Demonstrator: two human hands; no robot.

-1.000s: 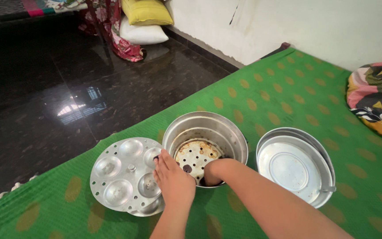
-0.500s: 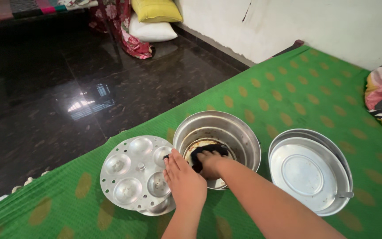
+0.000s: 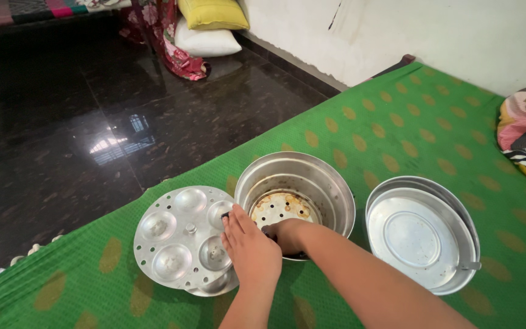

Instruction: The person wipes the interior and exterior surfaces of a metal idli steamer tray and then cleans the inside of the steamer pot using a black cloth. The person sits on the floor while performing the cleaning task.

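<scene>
- Head view: the right hand (image 3: 287,234) is down inside the round steel pot (image 3: 330,183), low against the near wall. It presses on the perforated plate (image 3: 282,207) lying at the bottom.
- A dark cloth (image 3: 269,230) shows only as a sliver beside the knuckles. The fingers are curled downward and look bunched on it, but the grip itself is hidden, so I cannot tell how firmly they hold.
- The plate carries brownish stains across its far half. To wipe it well, keep the cloth flat under the fingertips and work in small circles from the near edge to the far one, pressing hardest on the stained patches.
- The left hand (image 3: 249,250) lies palm down beside the pot's near left rim. Its fingers are flat and together, holding nothing, and the fingertips reach onto the edge of the moulded steamer tray (image 3: 171,237). It would do more good braced against the pot wall, since the pot sits on soft cloth and may slide under pressure.
- The right forearm comes in from the lower right and bends down over the rim, with the wrist dropped steeply.
- The pot stands on the green dotted bedspread (image 3: 397,128), between the tray on its left and a steel lid (image 3: 421,237) lying upturned on its right.
</scene>
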